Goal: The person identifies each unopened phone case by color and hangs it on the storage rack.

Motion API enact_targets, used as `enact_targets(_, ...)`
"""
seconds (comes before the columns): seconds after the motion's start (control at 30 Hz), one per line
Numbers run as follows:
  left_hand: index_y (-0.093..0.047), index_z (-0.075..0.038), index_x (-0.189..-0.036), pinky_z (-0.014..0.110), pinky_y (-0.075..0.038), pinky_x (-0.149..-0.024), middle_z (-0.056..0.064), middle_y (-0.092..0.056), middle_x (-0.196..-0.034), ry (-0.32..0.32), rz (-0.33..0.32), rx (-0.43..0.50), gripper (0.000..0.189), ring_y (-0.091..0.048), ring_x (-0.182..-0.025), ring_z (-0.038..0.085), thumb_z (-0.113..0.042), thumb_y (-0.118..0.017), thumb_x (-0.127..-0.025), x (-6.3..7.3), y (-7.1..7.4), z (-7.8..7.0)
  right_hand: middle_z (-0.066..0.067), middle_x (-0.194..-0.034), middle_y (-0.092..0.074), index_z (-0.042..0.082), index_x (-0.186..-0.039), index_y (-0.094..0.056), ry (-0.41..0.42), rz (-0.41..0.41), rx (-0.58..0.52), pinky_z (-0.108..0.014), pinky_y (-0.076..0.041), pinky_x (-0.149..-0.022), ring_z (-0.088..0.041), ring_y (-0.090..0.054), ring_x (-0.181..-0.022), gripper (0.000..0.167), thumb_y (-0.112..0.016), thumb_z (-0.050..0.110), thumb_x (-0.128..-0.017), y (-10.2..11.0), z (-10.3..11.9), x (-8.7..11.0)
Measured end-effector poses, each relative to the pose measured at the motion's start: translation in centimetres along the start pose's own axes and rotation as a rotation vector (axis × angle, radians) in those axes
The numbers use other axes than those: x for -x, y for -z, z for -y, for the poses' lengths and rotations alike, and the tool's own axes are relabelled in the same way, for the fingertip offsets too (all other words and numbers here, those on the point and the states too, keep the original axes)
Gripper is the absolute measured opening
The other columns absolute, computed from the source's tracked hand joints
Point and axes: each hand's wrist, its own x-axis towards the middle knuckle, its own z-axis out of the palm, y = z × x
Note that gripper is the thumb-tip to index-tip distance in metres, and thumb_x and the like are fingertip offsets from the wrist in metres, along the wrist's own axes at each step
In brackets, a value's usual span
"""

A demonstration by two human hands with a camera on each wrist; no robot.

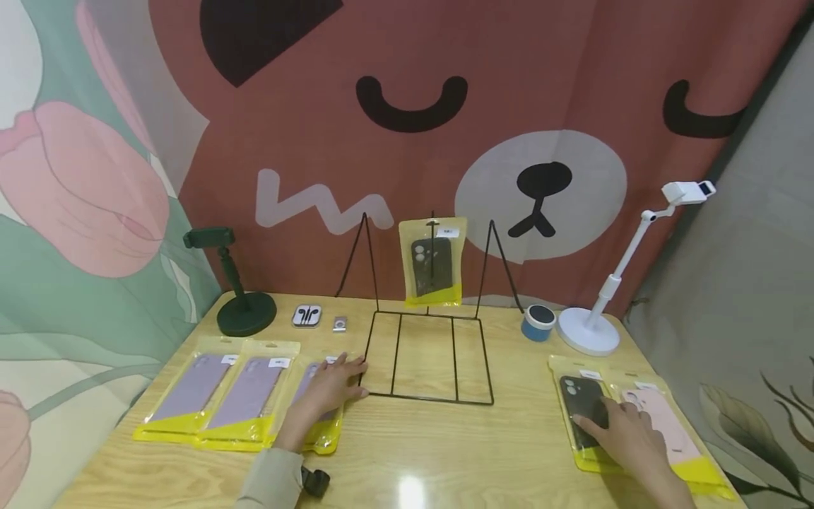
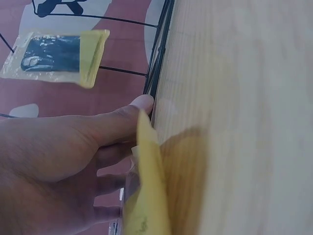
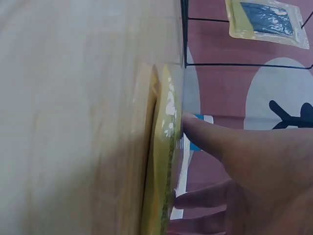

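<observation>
My left hand (image 1: 327,389) lies over a packaged purple phone case (image 1: 311,378), its fingertips at the left side of a black wire rack (image 1: 422,399). The left wrist view shows the thumb (image 2: 120,122) against the rack's wire. Over on the right, my right hand (image 1: 629,435) rests on a packaged black phone case (image 1: 579,406), thumb and fingers spread on its face. A packaged pink phone case (image 1: 661,424) lies partly beneath that hand. Another packaged black phone case (image 1: 432,276) hangs upright at the rack's middle hook.
Two more packaged purple phone cases (image 1: 193,389) lie at the left. Behind them stand a dark green phone stand (image 1: 248,313), boxed earphones (image 1: 307,315) and a small silver device (image 1: 340,324). A blue-white round container (image 1: 538,323) and a white stand (image 1: 588,332) are back right.
</observation>
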Motion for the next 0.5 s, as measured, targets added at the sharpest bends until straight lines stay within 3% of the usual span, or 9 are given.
enact_targets(0.07, -0.056, -0.009, -0.136, 0.065, -0.015, -0.11, 0.009, -0.043, -0.148, -0.005, 0.006, 0.002, 0.055, -0.027, -0.14, 0.041, -0.031, -0.07, -0.087, -0.1, -0.1, 0.0, -0.041, -0.116, -0.046, -0.014, -0.131, -0.045, -0.039, 0.025, 0.014, -0.063, -0.04, -0.072, -0.054, -0.046, -0.097, 0.113, -0.046, 0.084, -0.075, 0.0, 0.1, 0.0)
enact_targets(0.23, -0.056, -0.008, -0.136, 0.065, -0.015, -0.11, 0.009, -0.042, -0.148, -0.005, 0.014, 0.0, 0.055, -0.026, -0.14, 0.041, -0.031, -0.07, -0.087, -0.2, -0.2, -0.1, -0.038, -0.112, -0.053, -0.015, -0.125, -0.05, -0.044, 0.015, 0.038, -0.061, -0.04, -0.071, -0.05, -0.049, -0.093, 0.113, -0.052, 0.084, -0.071, 0.0, 0.6, 0.1)
enact_targets(0.5, -0.056, -0.009, -0.136, 0.063, -0.015, -0.111, 0.007, -0.044, -0.148, 0.017, 0.013, 0.001, 0.055, -0.027, -0.141, 0.039, -0.031, -0.07, -0.087, -0.1, -0.2, 0.1, -0.034, -0.104, -0.06, -0.012, -0.12, -0.056, 0.055, -0.083, -0.003, -0.057, -0.047, -0.061, -0.044, -0.057, -0.082, 0.093, -0.069, 0.067, -0.073, 0.1, 1.6, 0.2)
